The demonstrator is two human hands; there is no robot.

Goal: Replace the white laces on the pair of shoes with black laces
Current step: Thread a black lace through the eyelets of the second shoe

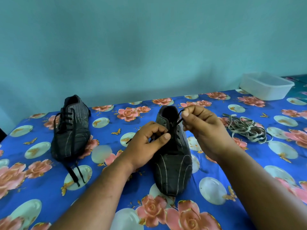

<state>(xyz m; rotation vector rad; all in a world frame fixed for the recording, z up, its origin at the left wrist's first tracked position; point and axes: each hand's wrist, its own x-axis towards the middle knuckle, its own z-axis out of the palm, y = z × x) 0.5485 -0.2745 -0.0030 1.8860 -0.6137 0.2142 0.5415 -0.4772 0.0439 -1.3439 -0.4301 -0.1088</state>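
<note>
Two dark striped shoes lie on a blue flowered cloth (249,163). The left shoe (73,135) carries a black lace (66,123) through its eyelets, with the loose ends trailing toward me. The right shoe (174,168) sits in the middle, toe toward me. Over its eyelets my left hand (146,146) pinches one part of a black lace (174,126). My right hand (204,128) pinches the other end, pulled up and to the right near the shoe's opening. A heap of white laces (247,130) lies to the right of the shoes.
A white plastic tub (265,87) stands at the back right, at the cloth's far edge. A teal wall rises just behind the surface. The cloth's left edge drops off beside the left shoe.
</note>
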